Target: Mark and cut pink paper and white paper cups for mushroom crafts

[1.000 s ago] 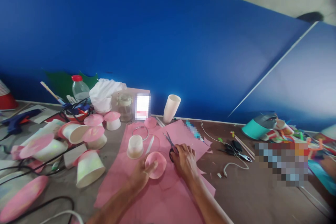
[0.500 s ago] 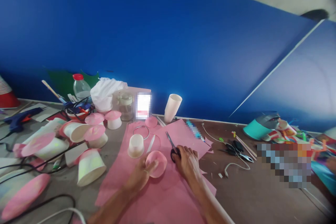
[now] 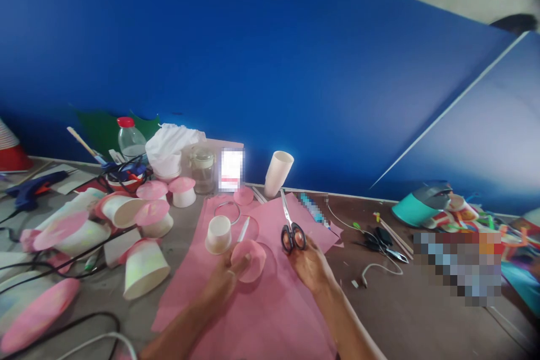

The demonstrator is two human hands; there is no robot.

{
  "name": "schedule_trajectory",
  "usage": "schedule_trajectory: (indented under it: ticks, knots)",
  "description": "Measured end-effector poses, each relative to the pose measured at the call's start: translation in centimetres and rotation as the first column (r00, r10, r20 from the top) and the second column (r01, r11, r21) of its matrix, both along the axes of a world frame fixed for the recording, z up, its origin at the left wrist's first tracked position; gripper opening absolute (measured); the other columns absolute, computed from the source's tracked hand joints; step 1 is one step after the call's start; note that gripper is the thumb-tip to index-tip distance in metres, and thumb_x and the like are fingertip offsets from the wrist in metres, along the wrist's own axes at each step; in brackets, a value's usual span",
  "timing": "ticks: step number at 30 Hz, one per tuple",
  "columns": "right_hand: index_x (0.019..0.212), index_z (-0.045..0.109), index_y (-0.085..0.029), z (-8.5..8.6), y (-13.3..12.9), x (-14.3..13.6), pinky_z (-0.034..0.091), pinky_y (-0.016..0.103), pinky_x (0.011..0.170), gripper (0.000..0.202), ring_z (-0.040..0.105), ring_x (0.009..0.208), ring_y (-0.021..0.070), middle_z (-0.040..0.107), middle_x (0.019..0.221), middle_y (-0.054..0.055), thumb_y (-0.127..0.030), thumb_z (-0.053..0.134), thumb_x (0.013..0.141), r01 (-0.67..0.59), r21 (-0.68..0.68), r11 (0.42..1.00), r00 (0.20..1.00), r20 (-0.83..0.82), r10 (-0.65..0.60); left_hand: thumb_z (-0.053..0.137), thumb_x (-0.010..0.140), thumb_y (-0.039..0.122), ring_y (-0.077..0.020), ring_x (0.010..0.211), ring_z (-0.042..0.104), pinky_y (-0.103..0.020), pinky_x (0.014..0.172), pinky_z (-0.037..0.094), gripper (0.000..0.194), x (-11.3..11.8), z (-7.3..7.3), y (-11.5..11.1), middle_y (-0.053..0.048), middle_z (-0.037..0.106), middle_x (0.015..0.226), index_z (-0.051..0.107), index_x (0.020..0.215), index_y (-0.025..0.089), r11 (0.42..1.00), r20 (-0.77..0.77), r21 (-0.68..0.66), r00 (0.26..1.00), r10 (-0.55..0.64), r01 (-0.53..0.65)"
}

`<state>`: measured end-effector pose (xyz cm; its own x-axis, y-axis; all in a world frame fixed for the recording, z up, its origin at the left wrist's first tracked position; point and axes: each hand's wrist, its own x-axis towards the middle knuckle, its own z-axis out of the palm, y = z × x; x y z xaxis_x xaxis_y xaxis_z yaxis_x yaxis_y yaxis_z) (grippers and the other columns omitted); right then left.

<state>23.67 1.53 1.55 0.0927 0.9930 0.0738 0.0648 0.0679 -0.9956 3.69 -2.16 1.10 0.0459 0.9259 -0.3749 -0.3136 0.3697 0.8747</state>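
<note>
My left hand [image 3: 223, 281] pinches a round pink paper disc [image 3: 252, 261], its thumb lying on top. In my right hand [image 3: 310, 265], turned palm up, is a pair of scissors [image 3: 287, 215] with dark handles, blades together and pointing away from me. Skin shows through the handle loops. Beneath both hands lies a large pink paper sheet [image 3: 270, 320]. On it, close to the disc, stand a white paper cup [image 3: 219, 233] and a white pen-like stick [image 3: 243, 229]. Farther back are a wire-like ring [image 3: 237, 211] and another pink disc [image 3: 243, 196].
White cups with pink tops, such as this one [image 3: 145, 270], crowd the left side among black cables. A glue gun [image 3: 36, 188] lies far left. A cup stack [image 3: 278, 173] leans near the blue panel [image 3: 270, 67]. Pliers [image 3: 392, 252] and a white cable [image 3: 379, 267] lie right.
My right hand has turned from palm down to palm up, swinging the scissors rightward and bringing their handles into view. The pink disc in my left hand has shifted slightly up and left.
</note>
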Motion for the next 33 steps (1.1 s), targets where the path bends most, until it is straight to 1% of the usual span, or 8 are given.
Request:
schedule_trajectory:
  ticks: [3,6,9,14,16,24,29,33]
  knots:
    - [0.084,0.068,-0.022,0.8,-0.8,-0.3,0.047,0.032,0.063,0.051,0.053,0.064,0.0172,0.061,0.074,0.003,-0.07,0.075,0.068,-0.168,-0.042,0.985,0.942,-0.3,0.148,0.085,0.065,0.042,-0.028,0.093,0.071,-0.033,0.079,0.053,0.043,0.1,-0.1,0.1,-0.005,0.076,0.09,0.072,0.099,0.019,1.0,0.061,0.01,0.998,0.017,-0.017]
    - [0.094,0.07,-0.019,1.1,-1.4,-0.6,0.044,0.029,0.061,0.053,0.054,0.066,0.0167,0.065,0.075,0.004,-0.062,0.082,0.066,-0.32,-0.101,0.942,0.882,-0.394,0.258,0.086,0.064,0.041,-0.0277,0.09,0.071,-0.032,0.076,0.054,0.043,0.2,0.0,0.1,-0.003,0.075,0.082,0.072,0.099,0.02,0.998,0.091,-0.001,0.994,0.065,-0.066]
    - [0.106,0.067,-0.018,0.8,-1.7,-1.0,0.039,0.026,0.054,0.055,0.05,0.061,0.014,0.067,0.075,0.004,-0.056,0.082,0.07,-0.366,-0.138,0.92,0.908,-0.271,0.32,0.086,0.064,0.044,-0.0239,0.076,0.069,-0.031,0.067,0.053,0.046,0.4,0.1,0.0,-0.001,0.07,0.073,0.069,0.099,0.019,0.997,0.14,-0.004,0.987,0.076,-0.077]
    - [0.113,0.066,-0.018,0.0,-2.0,-1.6,0.038,0.025,0.055,0.047,0.048,0.059,0.0126,0.057,0.067,-0.003,-0.042,0.076,0.073,-0.183,-0.07,0.981,0.982,-0.055,0.18,0.085,0.063,0.041,-0.0184,0.063,0.064,-0.03,0.057,0.051,0.049,0.4,-0.1,0.0,-0.001,0.068,0.074,0.063,0.101,0.017,0.993,0.157,-0.024,0.98,0.122,-0.119]
    - [0.108,0.067,-0.017,0.1,-2.3,-1.6,0.035,0.025,0.053,0.04,0.045,0.057,0.0118,0.053,0.065,-0.004,-0.039,0.072,0.074,-0.194,-0.063,0.979,0.981,0.001,0.194,0.083,0.065,0.038,-0.019,0.063,0.065,-0.031,0.058,0.052,0.047,0.3,0.0,0.0,0.0,0.067,0.073,0.061,0.102,0.019,0.991,0.166,-0.04,0.977,0.133,-0.128]
    - [0.096,0.066,-0.019,1.0,-3.5,-2.4,0.035,0.021,0.05,0.017,0.044,0.057,0.0105,0.052,0.064,-0.005,-0.028,0.062,0.082,-0.326,-0.014,0.945,0.867,0.395,0.304,0.083,0.064,0.037,-0.0185,0.062,0.066,-0.03,0.061,0.053,0.052,0.3,1.0,0.1,0.001,0.069,0.074,0.058,0.106,0.021,0.986,0.147,-0.053,0.975,0.164,-0.158]
    - [0.087,0.062,-0.021,1.7,-3.9,-2.9,0.033,0.02,0.049,0.007,0.042,0.053,0.0098,0.048,0.059,-0.006,-0.023,0.06,0.08,-0.341,-0.01,0.94,0.806,0.511,0.298,0.085,0.063,0.038,-0.0168,0.061,0.066,-0.03,0.059,0.051,0.055,0.4,1.0,0.1,0.0,0.069,0.075,0.057,0.107,0.02,0.986,0.181,-0.037,0.97,0.164,-0.16]
    - [0.082,0.061,-0.021,2.2,-4.4,-3.4,0.032,0.021,0.048,0.006,0.043,0.051,0.0096,0.047,0.057,-0.007,-0.02,0.062,0.076,-0.361,0.012,0.933,0.785,0.543,0.297,0.086,0.062,0.034,-0.0177,0.068,0.069,-0.03,0.068,0.055,0.048,0.4,1.3,0.0,0.0,0.072,0.078,0.061,0.101,0.02,0.984,0.217,-0.035,0.959,0.179,-0.176]
